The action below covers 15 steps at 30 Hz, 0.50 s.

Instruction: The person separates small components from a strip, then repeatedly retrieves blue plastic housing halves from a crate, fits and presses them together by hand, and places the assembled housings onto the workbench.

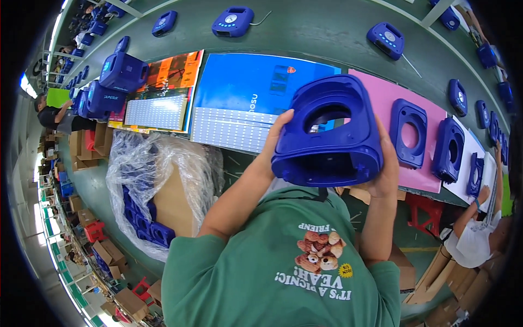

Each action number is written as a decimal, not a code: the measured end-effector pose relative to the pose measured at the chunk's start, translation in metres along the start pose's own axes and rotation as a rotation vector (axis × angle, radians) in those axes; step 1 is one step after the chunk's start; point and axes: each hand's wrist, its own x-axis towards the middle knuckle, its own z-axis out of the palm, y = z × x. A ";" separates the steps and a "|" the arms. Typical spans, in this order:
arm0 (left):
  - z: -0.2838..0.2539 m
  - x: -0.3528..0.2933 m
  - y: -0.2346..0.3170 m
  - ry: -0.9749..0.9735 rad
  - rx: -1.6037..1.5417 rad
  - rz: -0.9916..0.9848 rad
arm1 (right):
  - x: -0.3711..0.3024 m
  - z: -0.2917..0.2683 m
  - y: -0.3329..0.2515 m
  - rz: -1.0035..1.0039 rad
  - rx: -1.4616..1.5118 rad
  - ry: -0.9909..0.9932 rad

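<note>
Raised in front of my chest is a dark blue plastic housing [321, 143] with a large round opening in its face and a hollow open end turned toward me. On its left side my left hand [276, 139] grips it, fingers mostly out of sight behind the rim. Against the right side presses my right hand [388, 163], its fingers wrapped along the edge. Under and behind the housing lie a blue printed sheet [234, 82] with rows of pale labels and a pink sheet [365, 82]. A blue ring-shaped panel [400, 111] rests on the pink sheet.
Another blue housing [449, 150] stands right of the panel, before a co-worker's hand [484, 193]. Finished-looking blue units [232, 22] sit on the green conveyor [305, 32]. Stacked blue units [106, 98] stand left. Below, a plastic-lined box [177, 196] holds blue parts.
</note>
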 end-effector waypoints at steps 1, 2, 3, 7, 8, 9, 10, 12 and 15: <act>0.003 -0.005 0.002 0.037 0.000 0.031 | 0.004 -0.004 0.006 0.064 0.081 0.011; -0.001 -0.006 0.003 0.033 -0.005 0.031 | 0.006 -0.006 0.010 0.070 0.091 0.001; -0.009 -0.006 0.003 0.042 0.039 0.065 | 0.009 -0.009 0.011 0.069 0.085 0.000; 0.002 -0.021 0.004 0.236 0.244 0.185 | 0.016 -0.037 0.021 0.256 0.184 -0.015; 0.000 -0.019 0.003 0.184 0.320 0.316 | 0.018 -0.047 0.024 0.386 0.218 -0.001; 0.001 -0.023 0.002 0.186 0.312 0.322 | 0.021 -0.050 0.032 0.390 0.212 -0.007; 0.013 -0.028 0.005 0.235 0.463 0.365 | 0.025 -0.057 0.041 0.451 0.453 -0.170; 0.036 -0.036 0.008 0.223 0.621 0.393 | 0.028 -0.092 0.078 0.527 0.754 -0.279; 0.047 -0.043 0.006 0.161 0.671 0.456 | 0.030 -0.096 0.105 0.524 0.866 -0.317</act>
